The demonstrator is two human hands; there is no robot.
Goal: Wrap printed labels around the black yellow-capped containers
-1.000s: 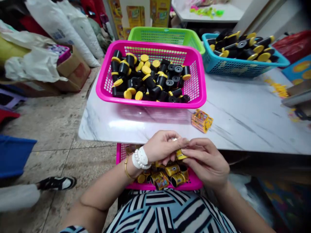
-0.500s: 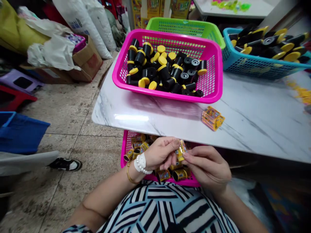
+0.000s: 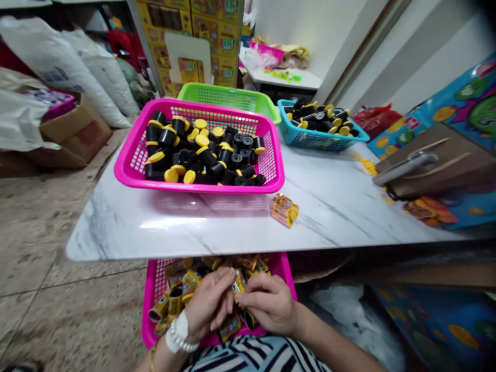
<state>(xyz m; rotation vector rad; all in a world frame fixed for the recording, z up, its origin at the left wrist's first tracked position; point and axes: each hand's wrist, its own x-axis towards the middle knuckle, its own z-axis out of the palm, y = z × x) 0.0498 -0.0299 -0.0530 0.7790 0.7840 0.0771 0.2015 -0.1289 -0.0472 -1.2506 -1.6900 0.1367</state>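
Note:
Between my two hands is a small yellow printed piece (image 3: 239, 287), like a label-wrapped tube, partly covered by fingers. My left hand (image 3: 211, 302) pinches its upper left end with thumb and fingers. On the other side, my right hand (image 3: 269, 302) grips its lower right part. Both hands are over a pink basket (image 3: 149, 310) on my lap, filled with yellow printed tubes (image 3: 192, 281). A stack of yellow and orange printed labels (image 3: 284, 210) lies on the white marbled table (image 3: 116, 232) in front of me.
On the table, a larger pink basket (image 3: 277, 155) holds black cylinders with yellow caps (image 3: 207, 155). Behind it sits a green basket (image 3: 232, 98); a blue basket (image 3: 310, 138) of similar pieces stands right. A metal-handled device (image 3: 406, 168) occupies the right end. Yellow boxes (image 3: 220, 46) are stacked behind.
My view has swung up and to the right, bringing the device and wall into sight. Both hands keep hold of the yellow piece over the lower basket.

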